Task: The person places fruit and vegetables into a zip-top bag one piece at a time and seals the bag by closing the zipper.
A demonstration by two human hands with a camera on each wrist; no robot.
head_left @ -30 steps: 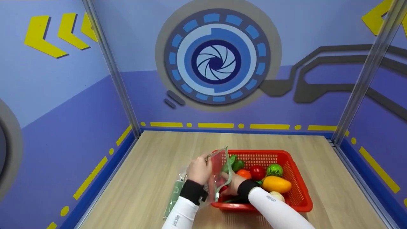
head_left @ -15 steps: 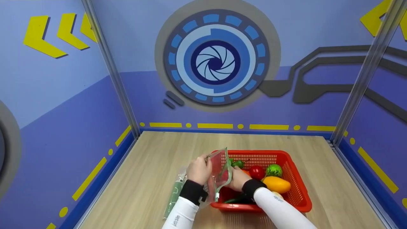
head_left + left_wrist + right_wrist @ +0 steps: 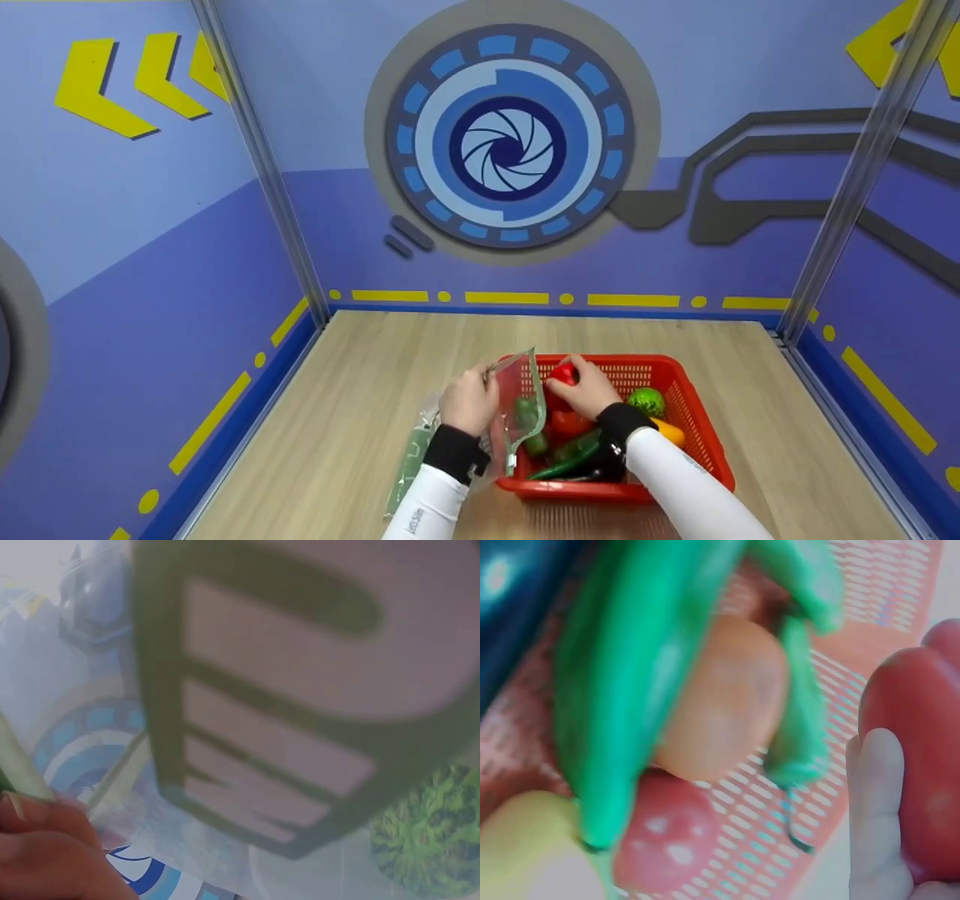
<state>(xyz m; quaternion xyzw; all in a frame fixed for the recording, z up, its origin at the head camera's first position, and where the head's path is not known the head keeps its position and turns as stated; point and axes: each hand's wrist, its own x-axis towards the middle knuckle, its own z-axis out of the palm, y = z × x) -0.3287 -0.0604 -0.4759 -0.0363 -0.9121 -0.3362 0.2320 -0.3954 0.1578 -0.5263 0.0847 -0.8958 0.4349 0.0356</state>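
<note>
While a smooth, lobed red pepper (image 3: 564, 373) sits pinched in the right hand (image 3: 592, 390) over a red plastic basket (image 3: 709, 435), the left hand (image 3: 469, 401) grips a clear, green-edged plastic bag (image 3: 517, 394).
From the pepper, the bag is at eight o'clock, overlapping the basket's rim; a long green pepper (image 3: 556, 468) lies at six, a round, patterned green vegetable (image 3: 646, 401) at four; the black wristband (image 3: 624, 421) partly hides a yellow vegetable (image 3: 671, 433).

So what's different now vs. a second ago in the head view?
Right hand moved up and to the right in the frame, from beside the bag's mouth to over the basket. It now plainly holds a red pepper; the earlier grip is partly hidden by the bag. Unchanged: left hand gripping the clear bag, red basket in place.
</note>
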